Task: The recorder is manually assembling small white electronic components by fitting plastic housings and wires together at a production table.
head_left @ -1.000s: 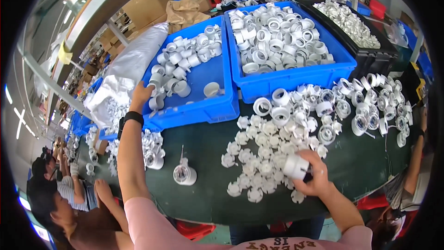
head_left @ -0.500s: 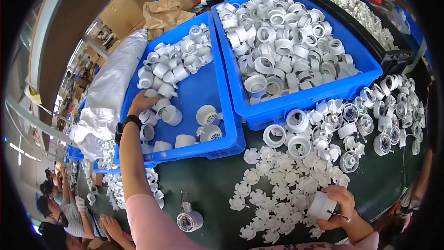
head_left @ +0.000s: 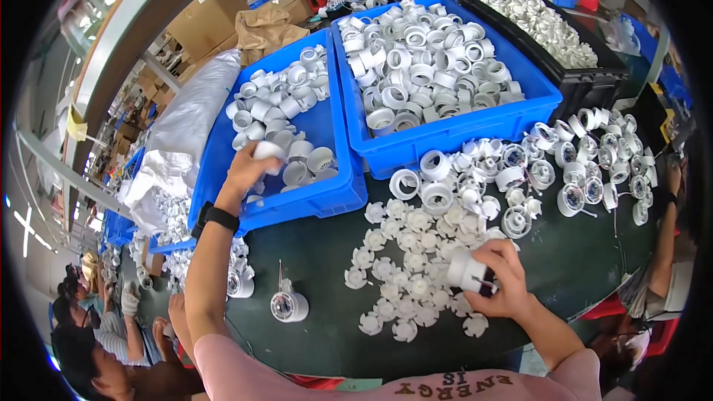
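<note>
My left hand (head_left: 246, 174), with a dark band on its wrist, grips a white plastic cup-shaped housing (head_left: 269, 156) over the near end of the left blue tray (head_left: 312, 199). Several like housings (head_left: 298, 172) lie inside that tray. In my right hand (head_left: 505, 276) is a white cylindrical housing (head_left: 465, 270), tilted, with a dark part and thin wires showing at its lower right. It hangs above a spread of flat white notched discs (head_left: 407, 282). One cylindrical assembly with a wire (head_left: 290, 306) stands alone on the dark green table between my arms.
A second blue tray (head_left: 460, 128) is heaped with white rings. Behind it on the right stands a black crate (head_left: 594, 83) of small white parts. Finished-looking round assemblies (head_left: 594, 171) crowd the table's right side. A white sack (head_left: 182, 126) lies left; other people sit at both sides.
My left hand has lifted a housing from among those in the left tray and drawn it back. The right hand, still holding its housing, has turned it and moved slightly left and up.
</note>
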The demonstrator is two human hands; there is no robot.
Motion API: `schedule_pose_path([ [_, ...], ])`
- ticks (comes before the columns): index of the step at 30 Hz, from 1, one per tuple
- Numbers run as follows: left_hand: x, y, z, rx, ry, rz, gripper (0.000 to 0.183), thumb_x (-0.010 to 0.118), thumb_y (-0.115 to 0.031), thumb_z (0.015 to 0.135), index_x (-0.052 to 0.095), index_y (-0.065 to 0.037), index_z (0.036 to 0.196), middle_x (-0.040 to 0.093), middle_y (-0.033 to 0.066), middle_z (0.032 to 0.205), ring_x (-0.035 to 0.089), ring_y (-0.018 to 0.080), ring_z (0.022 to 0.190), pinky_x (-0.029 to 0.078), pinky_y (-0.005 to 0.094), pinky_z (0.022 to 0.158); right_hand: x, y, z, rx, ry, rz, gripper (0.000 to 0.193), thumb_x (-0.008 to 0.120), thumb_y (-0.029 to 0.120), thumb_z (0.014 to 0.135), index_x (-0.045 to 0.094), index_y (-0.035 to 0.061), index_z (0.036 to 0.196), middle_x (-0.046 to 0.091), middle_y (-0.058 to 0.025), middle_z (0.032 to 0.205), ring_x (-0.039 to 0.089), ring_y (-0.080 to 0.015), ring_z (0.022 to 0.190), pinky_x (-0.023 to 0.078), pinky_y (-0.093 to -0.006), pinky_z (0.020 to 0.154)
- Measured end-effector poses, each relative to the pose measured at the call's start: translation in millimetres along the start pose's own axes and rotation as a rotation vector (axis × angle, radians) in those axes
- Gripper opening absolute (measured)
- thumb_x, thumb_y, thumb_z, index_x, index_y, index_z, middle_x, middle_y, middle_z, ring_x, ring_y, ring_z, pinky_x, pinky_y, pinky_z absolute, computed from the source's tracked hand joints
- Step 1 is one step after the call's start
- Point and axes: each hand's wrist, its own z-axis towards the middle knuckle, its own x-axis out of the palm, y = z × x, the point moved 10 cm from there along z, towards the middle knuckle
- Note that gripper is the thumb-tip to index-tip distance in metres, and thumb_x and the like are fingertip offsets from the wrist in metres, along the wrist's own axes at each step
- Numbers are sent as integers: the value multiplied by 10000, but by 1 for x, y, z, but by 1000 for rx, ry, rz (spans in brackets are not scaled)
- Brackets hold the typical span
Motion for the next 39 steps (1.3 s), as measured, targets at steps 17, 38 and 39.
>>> schedule_pose_path([
  [17,165,-211,-355,316,225,-1132,672,668,-183,846,330,6,1395,517,122,1246,502,200,1171,374,324,1006,-9,107,-26,214,207,528,649,751,87,773,426,-7,1326,467,-144,1229,557,-192,1006,518,-303,797],
  [38,177,-179,-382,432,-56,-500,463,614,-159,844,463,6,1250,509,159,1139,501,267,1060,395,378,941,10,116,-58,150,129,27,624,793,160,725,479,33,1249,456,-145,1102,581,-208,735,517,-280,620],
  [39,182,-174,-383,445,-42,-513,463,614,-159,844,463,6,1250,509,159,1139,501,267,1060,395,378,941,23,109,-64,219,223,40,656,782,195,732,449,43,1276,472,-149,1099,592,-246,770,522,-318,653],
])
